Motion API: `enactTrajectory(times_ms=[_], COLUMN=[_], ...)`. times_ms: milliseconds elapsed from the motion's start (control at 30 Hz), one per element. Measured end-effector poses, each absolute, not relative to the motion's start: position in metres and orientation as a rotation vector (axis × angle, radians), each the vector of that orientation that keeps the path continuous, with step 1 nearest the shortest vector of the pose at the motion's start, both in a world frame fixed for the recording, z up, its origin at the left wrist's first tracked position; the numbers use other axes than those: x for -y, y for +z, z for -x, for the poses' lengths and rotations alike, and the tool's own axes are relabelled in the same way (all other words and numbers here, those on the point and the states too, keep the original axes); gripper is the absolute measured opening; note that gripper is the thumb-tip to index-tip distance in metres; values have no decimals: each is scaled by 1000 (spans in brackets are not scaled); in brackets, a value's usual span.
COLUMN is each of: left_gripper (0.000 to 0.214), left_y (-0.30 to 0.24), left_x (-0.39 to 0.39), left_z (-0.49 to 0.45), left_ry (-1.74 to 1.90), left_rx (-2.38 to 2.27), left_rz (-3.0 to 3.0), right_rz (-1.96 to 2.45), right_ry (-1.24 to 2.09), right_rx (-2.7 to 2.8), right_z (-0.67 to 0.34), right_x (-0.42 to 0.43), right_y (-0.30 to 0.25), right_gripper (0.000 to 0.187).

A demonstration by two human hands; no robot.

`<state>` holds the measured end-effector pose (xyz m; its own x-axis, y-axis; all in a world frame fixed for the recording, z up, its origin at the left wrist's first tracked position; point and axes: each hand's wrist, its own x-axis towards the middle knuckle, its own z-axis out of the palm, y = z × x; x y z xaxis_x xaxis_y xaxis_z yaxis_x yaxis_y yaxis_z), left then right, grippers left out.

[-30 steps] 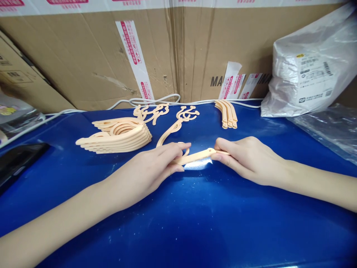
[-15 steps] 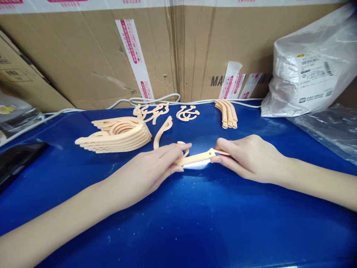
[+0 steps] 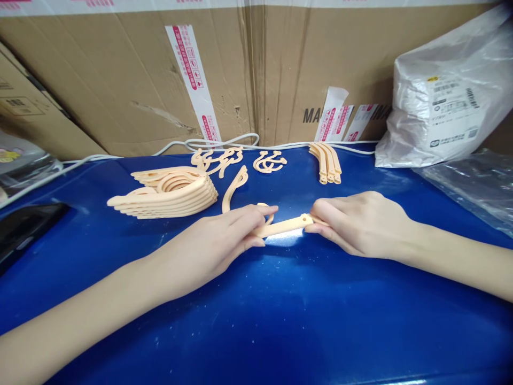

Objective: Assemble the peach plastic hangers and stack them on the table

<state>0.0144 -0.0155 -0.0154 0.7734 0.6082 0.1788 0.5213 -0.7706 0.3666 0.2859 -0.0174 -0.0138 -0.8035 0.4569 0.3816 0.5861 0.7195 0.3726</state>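
My left hand (image 3: 224,240) pinches a cream plastic folding hanger (image 3: 282,226) between thumb and fingers, low over the blue table (image 3: 256,321). A straight arm of it with a round hole at its end reaches to my right hand (image 3: 360,222), whose thumb and bent forefinger are closed on a thin piece at that end. Behind my left fingers a small curved part and a longer arm with a looped tip (image 3: 234,187) stick out; my hand hides where they join. Nearby on the left lies a stack of folded cream hangers (image 3: 168,198).
Loose cream hooks (image 3: 218,160) and curved hook pieces (image 3: 269,162) lie at the back. Several curved arms (image 3: 326,163) are lined up behind my right hand. A white cable (image 3: 180,145) runs along the cardboard box (image 3: 132,69). A plastic parcel (image 3: 449,101) and a black phone-like object (image 3: 30,232) flank the table.
My right hand has tilted slightly and its fingers now sit closer over the hanger's end, covering more of the thin piece. My left hand has hardly moved.
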Motion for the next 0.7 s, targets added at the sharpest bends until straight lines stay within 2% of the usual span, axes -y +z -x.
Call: enactTrajectory(times_ms=[133, 400, 533, 700], left_gripper=[22, 24, 28, 18], left_y=[-16, -14, -14, -13], left_x=[16, 16, 15, 14], left_z=[-13, -14, -11, -11], left_ry=[403, 374, 371, 376], left_rx=[-858, -848, -867, -869], left_rz=[-2680, -2718, -2717, -2688], right_rz=[702, 631, 640, 644], right_ry=[-898, -1148, -1147, -1065], right_rx=[2650, 2573, 2582, 2609], right_z=[-288, -287, -285, -286], right_x=[17, 20, 21, 18], right_y=[-10, -7, -9, -12], right_gripper=[41, 33, 35, 33])
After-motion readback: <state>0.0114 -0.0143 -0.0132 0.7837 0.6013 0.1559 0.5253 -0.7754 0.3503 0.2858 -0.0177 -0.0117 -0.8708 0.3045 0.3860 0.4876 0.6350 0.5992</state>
